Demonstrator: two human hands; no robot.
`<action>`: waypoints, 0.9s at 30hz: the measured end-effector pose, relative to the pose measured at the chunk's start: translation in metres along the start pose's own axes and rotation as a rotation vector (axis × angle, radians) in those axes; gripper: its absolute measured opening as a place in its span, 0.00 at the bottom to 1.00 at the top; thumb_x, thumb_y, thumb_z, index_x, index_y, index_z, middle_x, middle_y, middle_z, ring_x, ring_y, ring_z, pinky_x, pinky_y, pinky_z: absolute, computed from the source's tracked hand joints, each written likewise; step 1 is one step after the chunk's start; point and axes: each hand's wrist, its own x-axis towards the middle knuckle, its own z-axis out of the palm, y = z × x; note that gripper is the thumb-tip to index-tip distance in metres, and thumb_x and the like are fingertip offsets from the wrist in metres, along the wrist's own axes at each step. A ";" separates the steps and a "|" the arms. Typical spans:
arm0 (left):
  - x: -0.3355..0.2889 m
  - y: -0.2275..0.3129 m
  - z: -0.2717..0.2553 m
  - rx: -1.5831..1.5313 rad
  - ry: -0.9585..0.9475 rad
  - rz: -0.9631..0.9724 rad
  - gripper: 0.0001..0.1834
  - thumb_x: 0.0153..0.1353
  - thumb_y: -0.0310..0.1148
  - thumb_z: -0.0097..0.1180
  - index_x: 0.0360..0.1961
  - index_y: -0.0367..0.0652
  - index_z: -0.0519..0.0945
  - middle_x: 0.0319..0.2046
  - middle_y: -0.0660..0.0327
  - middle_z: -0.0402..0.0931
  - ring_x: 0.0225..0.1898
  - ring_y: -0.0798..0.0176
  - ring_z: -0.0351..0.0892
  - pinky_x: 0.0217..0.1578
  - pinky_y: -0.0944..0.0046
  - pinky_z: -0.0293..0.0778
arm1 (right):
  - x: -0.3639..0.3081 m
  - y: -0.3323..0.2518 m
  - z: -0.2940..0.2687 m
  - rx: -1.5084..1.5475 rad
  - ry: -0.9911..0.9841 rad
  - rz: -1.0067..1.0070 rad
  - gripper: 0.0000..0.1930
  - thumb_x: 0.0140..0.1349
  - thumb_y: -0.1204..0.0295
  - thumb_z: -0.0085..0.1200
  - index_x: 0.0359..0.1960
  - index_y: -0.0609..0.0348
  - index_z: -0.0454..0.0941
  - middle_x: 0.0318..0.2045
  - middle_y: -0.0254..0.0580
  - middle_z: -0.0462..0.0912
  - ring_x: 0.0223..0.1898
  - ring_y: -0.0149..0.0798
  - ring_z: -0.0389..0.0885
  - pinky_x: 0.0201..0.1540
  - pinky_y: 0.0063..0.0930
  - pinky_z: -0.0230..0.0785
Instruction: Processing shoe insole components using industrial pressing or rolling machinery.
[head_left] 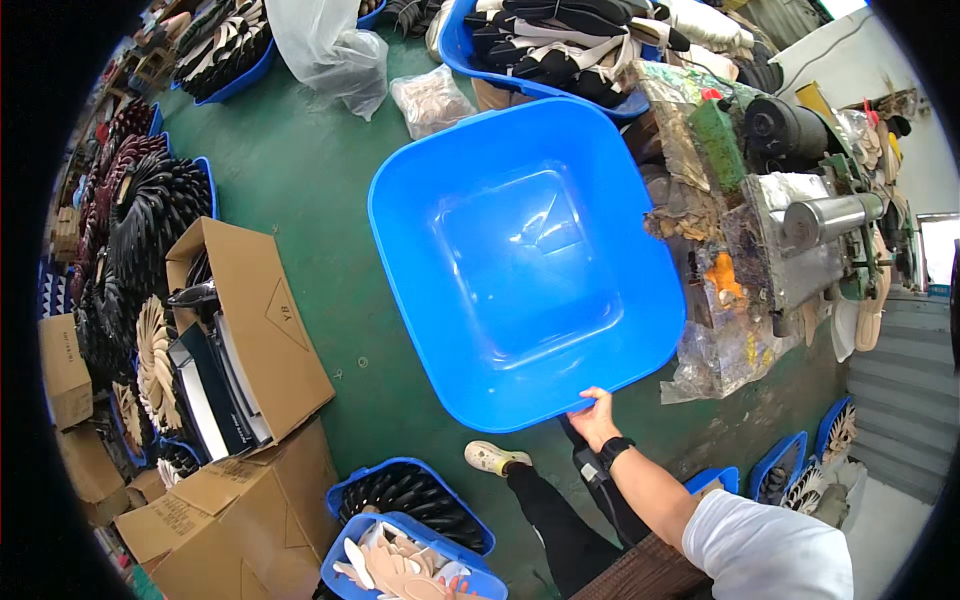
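Gleaming, round-cornered blue tub

Dark printed letters stand on the open cardboard box

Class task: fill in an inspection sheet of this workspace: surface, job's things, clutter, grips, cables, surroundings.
Surface: green floor with small marks.
Job's things: blue tub, nothing seen inside.
Clutter: cartons, plastic bags, bins of shoe parts.
Grips: right hand holds the tub's near rim; left hand apparently fingertips at the lower edge, hold unclear.
Cables: thin dark line, likely a cable, by the white wall.
Surroundings: stained machine with metal roller.
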 end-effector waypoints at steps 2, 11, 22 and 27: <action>-0.018 0.007 0.018 -0.041 0.020 0.008 0.27 0.58 0.35 0.58 0.57 0.37 0.69 0.52 0.53 0.70 0.51 0.55 0.71 0.51 0.57 0.71 | 0.000 -0.006 0.008 -0.049 0.023 0.001 0.20 0.34 0.77 0.49 0.37 0.57 0.72 0.40 0.44 0.75 0.44 0.51 0.73 0.52 0.45 0.68; -0.022 -0.041 0.034 -0.186 -0.022 -0.038 0.14 0.59 0.38 0.58 0.43 0.43 0.76 0.30 0.62 0.74 0.30 0.62 0.74 0.32 0.62 0.73 | -0.012 0.007 -0.012 0.041 -0.033 0.027 0.23 0.34 0.78 0.49 0.40 0.57 0.72 0.42 0.45 0.76 0.47 0.50 0.73 0.54 0.46 0.66; 0.008 -0.067 -0.026 -0.131 0.053 0.051 0.17 0.58 0.40 0.60 0.43 0.42 0.76 0.29 0.64 0.74 0.28 0.65 0.73 0.30 0.66 0.73 | -0.021 0.017 -0.056 0.084 -0.025 -0.040 0.24 0.35 0.81 0.48 0.42 0.61 0.70 0.42 0.46 0.75 0.51 0.53 0.70 0.60 0.50 0.61; 0.023 -0.069 -0.041 -0.128 0.034 -0.007 0.15 0.58 0.37 0.60 0.44 0.42 0.76 0.30 0.64 0.75 0.30 0.66 0.73 0.32 0.65 0.73 | 0.030 -0.002 -0.008 0.247 -0.177 0.046 0.15 0.39 0.83 0.48 0.34 0.61 0.70 0.43 0.48 0.74 0.50 0.51 0.70 0.59 0.48 0.63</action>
